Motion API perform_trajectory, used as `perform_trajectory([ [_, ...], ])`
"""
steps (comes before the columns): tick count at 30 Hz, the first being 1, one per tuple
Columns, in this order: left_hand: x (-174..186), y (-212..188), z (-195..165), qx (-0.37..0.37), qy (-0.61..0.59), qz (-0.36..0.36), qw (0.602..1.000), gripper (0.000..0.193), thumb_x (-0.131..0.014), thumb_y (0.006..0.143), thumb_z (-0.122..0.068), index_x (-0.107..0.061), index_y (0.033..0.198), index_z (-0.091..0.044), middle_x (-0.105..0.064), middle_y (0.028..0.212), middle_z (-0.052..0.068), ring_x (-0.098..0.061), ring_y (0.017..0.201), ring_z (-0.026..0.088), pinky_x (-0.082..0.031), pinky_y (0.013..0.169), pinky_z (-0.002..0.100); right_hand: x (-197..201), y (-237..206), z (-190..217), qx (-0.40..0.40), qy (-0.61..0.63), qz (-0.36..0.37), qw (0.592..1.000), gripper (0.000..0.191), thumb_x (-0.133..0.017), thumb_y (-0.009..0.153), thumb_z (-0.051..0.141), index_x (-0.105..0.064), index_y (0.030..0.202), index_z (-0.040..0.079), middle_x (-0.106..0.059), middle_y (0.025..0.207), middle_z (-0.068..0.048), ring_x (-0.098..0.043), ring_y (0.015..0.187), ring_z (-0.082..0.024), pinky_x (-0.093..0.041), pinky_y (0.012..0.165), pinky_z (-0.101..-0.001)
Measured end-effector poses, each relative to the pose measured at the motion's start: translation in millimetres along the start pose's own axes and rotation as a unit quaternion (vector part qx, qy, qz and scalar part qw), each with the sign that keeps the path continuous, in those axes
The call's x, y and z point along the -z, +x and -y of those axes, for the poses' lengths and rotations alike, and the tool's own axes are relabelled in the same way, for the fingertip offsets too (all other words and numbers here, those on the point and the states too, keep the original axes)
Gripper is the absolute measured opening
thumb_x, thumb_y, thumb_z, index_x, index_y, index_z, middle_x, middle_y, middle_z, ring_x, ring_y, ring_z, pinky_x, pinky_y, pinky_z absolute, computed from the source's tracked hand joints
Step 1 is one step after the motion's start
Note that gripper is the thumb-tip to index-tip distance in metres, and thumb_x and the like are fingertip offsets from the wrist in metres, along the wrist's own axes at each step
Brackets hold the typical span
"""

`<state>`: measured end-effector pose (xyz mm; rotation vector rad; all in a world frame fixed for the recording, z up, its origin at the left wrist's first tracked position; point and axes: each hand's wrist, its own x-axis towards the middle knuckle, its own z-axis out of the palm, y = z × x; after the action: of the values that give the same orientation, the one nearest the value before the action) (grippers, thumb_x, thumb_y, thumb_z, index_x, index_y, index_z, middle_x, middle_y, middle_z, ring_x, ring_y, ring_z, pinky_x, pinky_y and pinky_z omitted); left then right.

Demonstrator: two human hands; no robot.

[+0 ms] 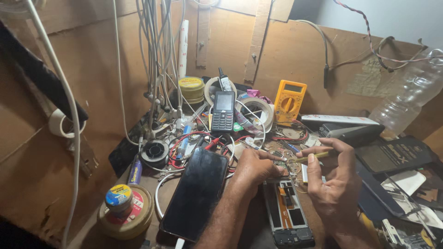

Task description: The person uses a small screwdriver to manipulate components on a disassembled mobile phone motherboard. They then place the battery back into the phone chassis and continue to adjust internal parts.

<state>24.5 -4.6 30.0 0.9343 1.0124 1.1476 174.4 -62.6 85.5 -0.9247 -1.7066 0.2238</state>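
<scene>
My left hand point(253, 167) rests fingertips down on the top end of an opened phone point(288, 213) whose circuit boards and orange ribbon show. My right hand point(333, 177) pinches a thin yellow-green tool point(310, 158), its tip pointing left toward the spot under my left fingers. A black smartphone point(195, 192) with a dark screen lies at a slant just left of my left forearm.
A keypad phone point(223, 110) leans upright at the back, beside a yellow multimeter point(289, 101), tape rolls point(255, 110), a solder spool point(154, 152) and round tins point(125, 213). White cables point(159, 60) hang at left. A plastic bottle point(408, 99) lies at right.
</scene>
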Motion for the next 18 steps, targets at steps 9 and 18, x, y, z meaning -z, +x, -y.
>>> perform_trajectory([
  [9, -0.6, 3.7, 2.8, 0.007, -0.024, 0.007, 1.000, 0.031, -0.074, 0.074, 0.007, -0.072, 0.105, 0.009, -0.077, 0.085, 0.019, -0.075, 0.072, 0.021, -0.062, 0.067, 0.032, 2.9, 3.5, 4.6, 0.011, -0.105, -0.008, 0.994, 0.040, -0.065, 0.096, -0.001, -0.048, 0.132, 0.000, -0.077, 0.102, -0.011, -0.061, 0.052, -0.013, -0.046, 0.044, -0.0253],
  [18, -0.4, 8.8, 8.5, -0.005, -0.051, 0.018, 0.999, 0.029, -0.073, 0.075, 0.006, -0.071, 0.104, 0.011, -0.076, 0.083, 0.020, -0.076, 0.071, 0.022, -0.064, 0.064, 0.032, 0.7, 5.3, 10.0, -0.004, -0.055, -0.005, 0.998, 0.040, -0.067, 0.096, 0.003, -0.050, 0.131, 0.004, -0.075, 0.096, -0.009, -0.071, 0.069, -0.009, -0.054, 0.048, -0.0239],
])
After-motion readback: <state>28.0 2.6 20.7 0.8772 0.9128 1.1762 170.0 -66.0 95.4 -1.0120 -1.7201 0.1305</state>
